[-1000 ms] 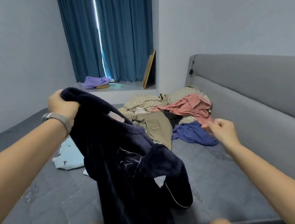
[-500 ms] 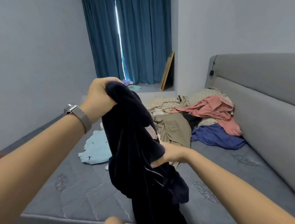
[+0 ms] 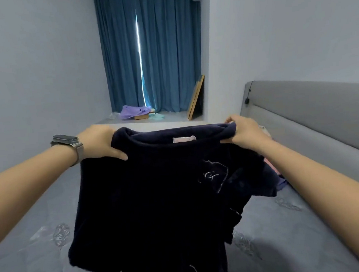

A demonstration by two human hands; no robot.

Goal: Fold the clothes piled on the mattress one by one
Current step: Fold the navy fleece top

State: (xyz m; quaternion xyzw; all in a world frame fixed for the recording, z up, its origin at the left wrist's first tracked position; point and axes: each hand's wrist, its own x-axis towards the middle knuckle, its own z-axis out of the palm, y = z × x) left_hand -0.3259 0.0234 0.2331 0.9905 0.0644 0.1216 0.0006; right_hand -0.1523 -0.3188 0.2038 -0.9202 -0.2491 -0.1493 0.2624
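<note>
One dark navy garment (image 3: 148, 194) is held up in the air above the grey mattress (image 3: 42, 236), spread between two hands at its top edge. A pale label (image 3: 184, 139) is seen just inside the neckline, and faint light embroidery is made out on the right side of the cloth, though it cannot be read. The garment's lower end is cut off by the bottom of the frame, and its right part is bunched in folds whose shape is hard to make out.

The left corner is gripped by the left hand (image 3: 98, 143), thumb in front and fingers curled behind the cloth, out of sight. The right corner is pinched by the right hand (image 3: 243, 130) in the same way. One watch (image 3: 67, 142) is worn on the left wrist.

The pile of clothes (image 3: 279, 178) is almost wholly hidden behind the garment; only slivers of pink and blue are shown beside the grey headboard (image 3: 314, 112). Beyond, blue curtains (image 3: 152, 52) are hung, with one purple cloth (image 3: 134, 112) lying below them.
</note>
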